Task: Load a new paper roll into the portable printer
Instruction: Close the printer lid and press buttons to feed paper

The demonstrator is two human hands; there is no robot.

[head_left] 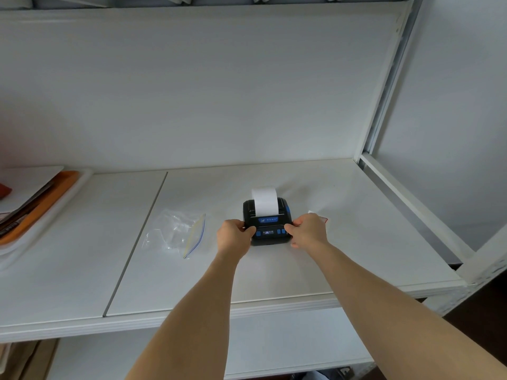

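Observation:
A small black portable printer with blue buttons and a lit display sits on the white shelf. A strip of white paper curls up out of its top slot. My left hand grips the printer's left side, thumb on the front edge. My right hand grips its right side, fingers curled on the casing. The roll itself is hidden inside the printer.
An empty clear zip bag lies left of the printer. A small white and red item peeks out behind my right hand. An orange tray with dark flat things sits far left. A metal upright bounds the right.

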